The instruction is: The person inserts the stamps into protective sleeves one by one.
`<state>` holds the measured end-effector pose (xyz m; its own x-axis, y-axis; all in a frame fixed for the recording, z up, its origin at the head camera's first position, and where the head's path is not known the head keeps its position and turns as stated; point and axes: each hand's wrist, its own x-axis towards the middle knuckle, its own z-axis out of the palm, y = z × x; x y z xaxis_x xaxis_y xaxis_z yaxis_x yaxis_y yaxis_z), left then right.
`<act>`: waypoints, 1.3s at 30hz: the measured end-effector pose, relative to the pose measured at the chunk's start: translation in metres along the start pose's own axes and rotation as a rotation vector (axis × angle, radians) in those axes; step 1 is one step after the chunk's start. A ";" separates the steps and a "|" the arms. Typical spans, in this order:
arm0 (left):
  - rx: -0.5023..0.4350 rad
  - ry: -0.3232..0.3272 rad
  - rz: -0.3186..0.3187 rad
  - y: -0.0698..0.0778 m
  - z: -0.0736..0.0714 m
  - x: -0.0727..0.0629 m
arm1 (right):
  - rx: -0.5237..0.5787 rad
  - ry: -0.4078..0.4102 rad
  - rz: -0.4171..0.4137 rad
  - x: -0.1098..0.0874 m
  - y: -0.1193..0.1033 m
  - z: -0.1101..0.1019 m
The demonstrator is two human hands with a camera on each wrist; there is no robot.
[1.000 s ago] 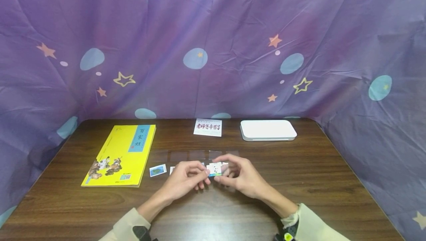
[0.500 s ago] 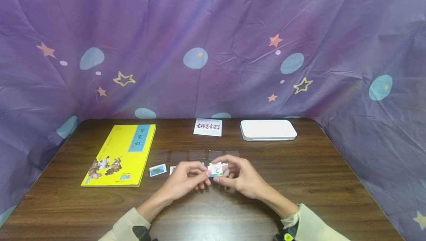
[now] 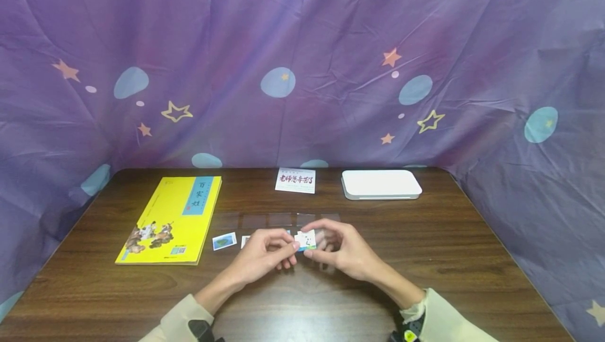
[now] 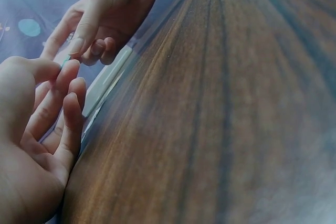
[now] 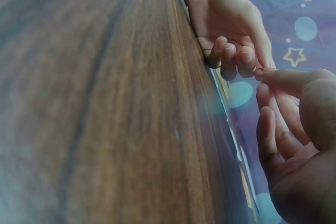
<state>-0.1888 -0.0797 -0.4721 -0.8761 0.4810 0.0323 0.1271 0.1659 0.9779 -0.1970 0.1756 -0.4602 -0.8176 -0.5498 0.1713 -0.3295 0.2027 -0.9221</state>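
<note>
Purple drape (image 3: 321,95) behind a dark counter (image 3: 302,300): one card (image 3: 306,239) pinched between two hands

Both hands meet over the middle of the counter, and the card sits between them, raised off the wood with its printed face toward the head camera. It lies to the right of the left hand (image 3: 264,250) and to the left of the right hand (image 3: 347,250); neither is nearer, since both touch it. Its longer side seems to run across, from hand to hand.

Left thumb and forefinger are closed on its left end. Right thumb and forefinger stand a little apart, gripping it at the near and far edges.

Left of the left hand lies a small picture (image 3: 224,241), apart from the yellow book (image 3: 167,221). Beyond the hands, a row of faint clear rectangles (image 3: 280,220) may be pockets; their contents are hard to read. Farther back are a note (image 3: 295,180) and a closed white case (image 3: 381,184), its inside out of sight.
</note>
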 end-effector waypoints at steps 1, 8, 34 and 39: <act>-0.001 0.000 0.000 0.000 0.000 0.000 | -0.005 -0.002 0.000 0.000 0.000 0.000; -0.010 -0.007 0.006 -0.001 0.000 0.000 | -0.015 -0.013 0.003 0.000 0.000 0.000; -0.017 0.060 0.003 -0.003 0.000 0.002 | 0.123 -0.021 0.105 0.002 0.003 -0.007; -0.005 0.051 0.014 -0.003 0.000 0.002 | 0.087 -0.026 0.090 0.003 0.003 -0.005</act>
<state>-0.1907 -0.0794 -0.4746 -0.8966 0.4391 0.0564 0.1375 0.1552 0.9783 -0.2025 0.1788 -0.4608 -0.8294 -0.5531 0.0782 -0.2118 0.1818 -0.9602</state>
